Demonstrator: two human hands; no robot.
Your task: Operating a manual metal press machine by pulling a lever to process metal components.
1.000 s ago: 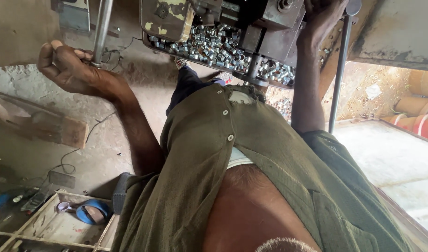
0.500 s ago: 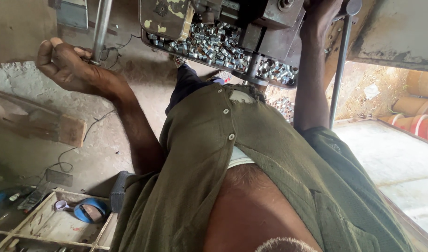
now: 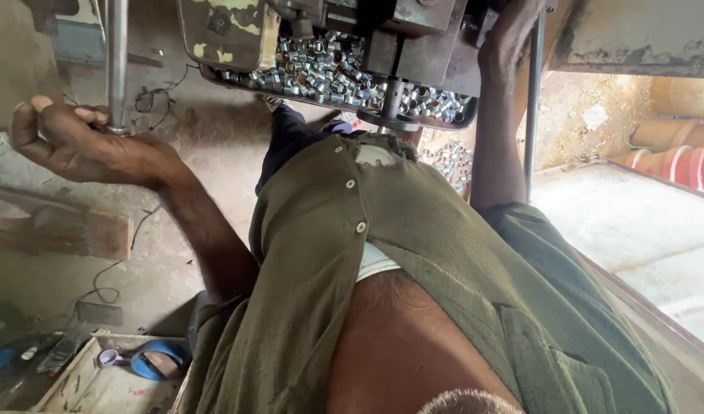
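The metal rod (image 3: 116,65) stands upright at the left, its long axis running straight up and down. The left hand (image 3: 76,142) is closed around its lower end. The right hand (image 3: 513,31) reaches up to the machine (image 3: 413,38) above a tray of small metal rings (image 3: 329,73); its grip cannot be told.

Left hand (image 3: 76,142) shifted slightly lower along the upright grey metal lever rod (image 3: 116,65), fist now wrapped tighter round its lower end, view tilted a little, wooden box (image 3: 83,383) of tools slid lower-left
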